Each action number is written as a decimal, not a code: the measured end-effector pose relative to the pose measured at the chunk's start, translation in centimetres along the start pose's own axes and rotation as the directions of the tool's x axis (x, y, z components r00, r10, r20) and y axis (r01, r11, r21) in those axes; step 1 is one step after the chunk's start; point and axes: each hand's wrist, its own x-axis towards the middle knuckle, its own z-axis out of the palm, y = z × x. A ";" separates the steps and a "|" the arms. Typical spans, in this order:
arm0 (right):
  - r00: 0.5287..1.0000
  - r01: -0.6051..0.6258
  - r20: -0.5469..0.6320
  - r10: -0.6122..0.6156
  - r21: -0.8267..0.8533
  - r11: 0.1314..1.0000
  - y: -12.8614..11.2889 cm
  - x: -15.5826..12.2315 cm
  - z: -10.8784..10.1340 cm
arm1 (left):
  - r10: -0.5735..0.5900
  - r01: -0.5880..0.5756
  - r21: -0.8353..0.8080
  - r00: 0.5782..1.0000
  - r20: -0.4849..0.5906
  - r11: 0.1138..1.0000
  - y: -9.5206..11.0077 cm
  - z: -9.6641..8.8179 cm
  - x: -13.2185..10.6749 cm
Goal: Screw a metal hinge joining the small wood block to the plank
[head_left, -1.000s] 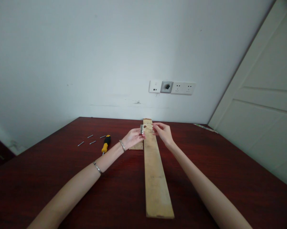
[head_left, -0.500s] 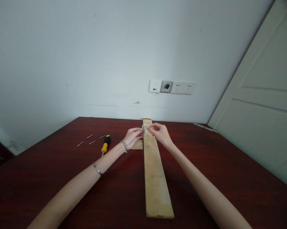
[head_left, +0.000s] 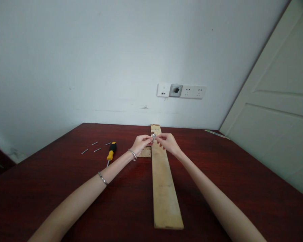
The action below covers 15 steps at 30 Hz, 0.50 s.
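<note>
A dark red table point(head_left: 52, 188) carries a long pale plank point(head_left: 163, 188) whose long axis runs from the near edge straight toward the far edge at the wall. Above the plank's far end, the left hand point(head_left: 140, 144) and the right hand point(head_left: 167, 143) meet from either side, each equally close, fingertips of both pinched on a small metal piece point(head_left: 153, 136) held just over the wood; its exact shape is too small to tell. A short wood block point(head_left: 145, 153) touches the plank's left side below the left hand, with a yellow-handled screwdriver point(head_left: 111, 152) and a few loose screws point(head_left: 96, 149) further toward the table's far-left corner.
</note>
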 end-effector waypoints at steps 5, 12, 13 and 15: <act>0.999 0.001 0.035 0.000 -0.028 1.000 -0.1 -0.1 0.0 | 0.015 -0.016 0.050 1.000 0.015 0.999 0.1 0.0 -0.1; 0.995 -0.047 0.094 0.043 0.048 0.998 -0.2 0.1 -0.4 | -0.052 0.052 0.009 0.997 0.062 0.999 0.8 -1.0 0.1; 0.992 -0.062 0.115 0.053 0.073 0.995 -0.3 0.1 -0.5 | -0.080 0.080 -0.002 0.994 0.073 0.997 1.0 -1.2 0.1; 0.985 -0.096 0.154 0.079 0.104 0.990 -0.3 0.2 -0.7 | -0.138 0.142 -0.030 0.985 0.107 0.989 1.2 -1.4 0.0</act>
